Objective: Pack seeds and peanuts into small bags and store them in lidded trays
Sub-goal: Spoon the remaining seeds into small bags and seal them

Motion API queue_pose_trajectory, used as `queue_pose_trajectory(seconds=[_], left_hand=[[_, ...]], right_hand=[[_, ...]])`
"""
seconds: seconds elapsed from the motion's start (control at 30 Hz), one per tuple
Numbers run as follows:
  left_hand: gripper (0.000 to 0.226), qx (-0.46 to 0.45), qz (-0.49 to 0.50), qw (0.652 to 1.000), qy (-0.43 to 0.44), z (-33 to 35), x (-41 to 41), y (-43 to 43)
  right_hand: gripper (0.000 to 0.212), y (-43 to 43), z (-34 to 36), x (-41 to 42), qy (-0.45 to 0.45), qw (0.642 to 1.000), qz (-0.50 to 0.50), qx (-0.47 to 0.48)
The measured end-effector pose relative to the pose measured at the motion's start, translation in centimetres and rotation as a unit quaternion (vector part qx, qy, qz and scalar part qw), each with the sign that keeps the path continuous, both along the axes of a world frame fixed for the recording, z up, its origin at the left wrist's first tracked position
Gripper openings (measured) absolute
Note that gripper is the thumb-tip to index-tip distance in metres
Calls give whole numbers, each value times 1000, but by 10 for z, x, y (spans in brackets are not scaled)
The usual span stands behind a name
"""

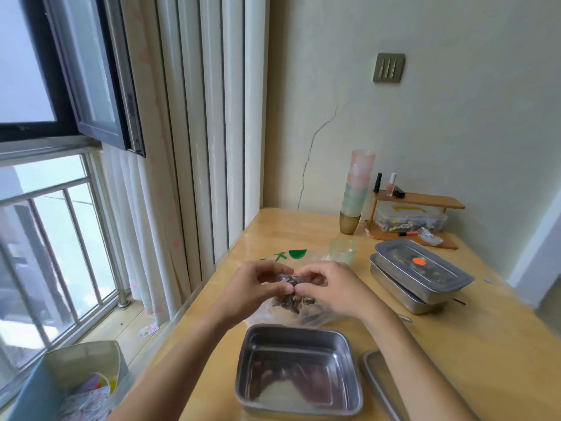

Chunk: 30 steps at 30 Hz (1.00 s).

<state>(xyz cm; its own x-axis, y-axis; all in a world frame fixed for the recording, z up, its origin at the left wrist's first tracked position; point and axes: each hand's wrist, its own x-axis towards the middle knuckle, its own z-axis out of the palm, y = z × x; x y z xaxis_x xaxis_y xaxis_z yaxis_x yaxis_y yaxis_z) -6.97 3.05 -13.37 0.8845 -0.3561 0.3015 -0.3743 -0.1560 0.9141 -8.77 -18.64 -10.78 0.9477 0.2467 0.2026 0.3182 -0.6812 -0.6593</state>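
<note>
Left hand (258,285) and right hand (329,284) are pinching a small clear bag of dark seeds (291,302) beyond an open rectangular steel tray (297,329); its contents are looking blurred.

The only view comes from the person's head and looks forward and down over a wooden table (485,329). The lens is wide, so the window (45,177) bends at the left of the frame. The left hand (252,287) and the right hand (331,287) pinch a small bag (288,279) in the centre, near the camera. The wall (455,132) fills the upper right.
</note>
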Motion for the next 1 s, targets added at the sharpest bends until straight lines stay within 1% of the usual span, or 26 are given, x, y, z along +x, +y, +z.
queue_pose_trajectory(seconds=[0.07,0.1,0.13,0.2,0.23,0.27,0.3,0.33,0.37,0.43,0.47,0.53,0.6,0.63,0.77,0.87,1.0], left_hand=[[22,24,-29,999,10,-2,-11,1],[20,65,-36,997,-3,-3,-16,2],[21,127,-33,991,-31,-4,-20,3],[28,252,-26,964,-87,-7,-26,6],[31,298,-19,948,-111,-11,-29,8],[32,332,-6,933,-135,-16,-30,9],[30,345,12,925,-158,-24,-30,10],[27,341,34,924,-170,-32,-30,11],[21,321,57,929,-171,-40,-31,10],[15,264,101,948,-146,-52,-35,9],[17,231,115,959,-119,-56,-38,10],[22,143,110,983,-32,-63,-42,13],[26,59,78,994,43,-67,-45,18],[28,35,69,995,60,-70,-45,20],[31,0,62,996,58,-81,-44,23],[31,-16,63,996,63,-84,-42,21],[31,-15,62,995,70,-83,-44,19]], right_hand=[[6,1,0,-11,29,999,3,-26],[7,2,-3,-16,51,998,6,-32],[11,3,-7,-21,83,996,10,-32],[14,6,-16,-34,152,988,13,-27],[15,9,-20,-41,173,985,11,-29],[14,14,-24,-47,183,983,6,-31],[13,19,-29,-52,188,982,-1,-32],[12,25,-33,-57,191,981,-11,-37],[12,31,-38,-62,192,980,-27,-41],[14,45,-48,-70,160,982,-77,-59],[16,51,-53,-73,131,983,-109,-72],[20,61,-56,-82,80,978,-167,-99],[27,66,-56,-89,65,973,-197,-106],[30,66,-56,-91,75,973,-197,-97],[28,70,-59,-87,127,977,-162,-48],[27,81,-67,-79,116,980,-159,-18],[28,89,-72,-74,96,980,-172,-12]])
